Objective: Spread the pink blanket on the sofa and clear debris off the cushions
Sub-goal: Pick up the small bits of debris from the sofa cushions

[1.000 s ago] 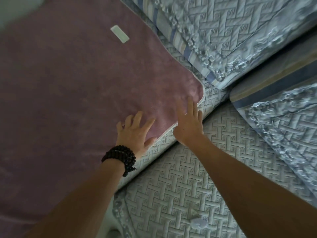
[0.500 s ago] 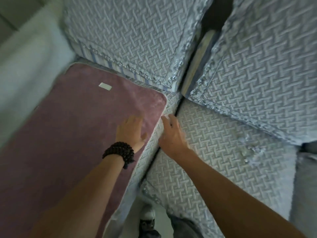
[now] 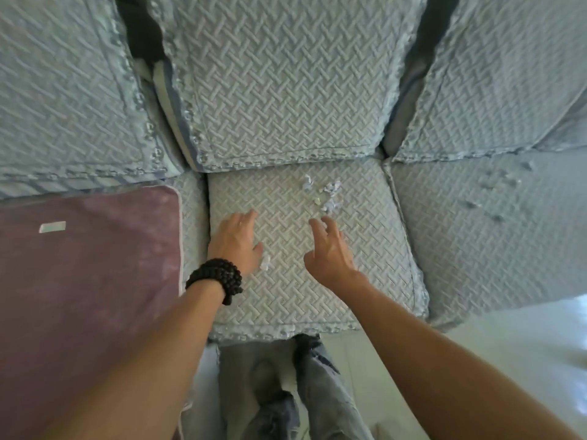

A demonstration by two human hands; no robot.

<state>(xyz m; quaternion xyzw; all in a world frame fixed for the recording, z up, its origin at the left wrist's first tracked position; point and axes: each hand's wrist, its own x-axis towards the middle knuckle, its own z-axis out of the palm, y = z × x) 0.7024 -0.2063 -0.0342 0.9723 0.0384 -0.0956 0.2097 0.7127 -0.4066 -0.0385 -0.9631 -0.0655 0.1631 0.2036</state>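
Note:
The pink blanket [image 3: 89,281] lies flat over the left seat cushion, a small white tag on it. My left hand [image 3: 236,241], with a dark bead bracelet at the wrist, rests palm down on the middle seat cushion [image 3: 286,296], fingers apart. A small white scrap [image 3: 265,262] lies just right of its thumb. My right hand [image 3: 328,249] hovers over the same cushion with fingers spread and curled, holding nothing. A cluster of pale paper scraps [image 3: 327,193] lies just beyond its fingertips. More scraps [image 3: 498,192] dot the right seat cushion.
Three quilted grey-blue back cushions [image 3: 286,81] stand behind the seats, with dark gaps between them. My jeans-clad legs [image 3: 286,392] stand against the sofa's front edge. Pale tiled floor [image 3: 508,344] shows at the lower right.
The view has swung right from the blanket to the middle cushion. Both hands have left the blanket's edge and now sit over the middle cushion near the scraps.

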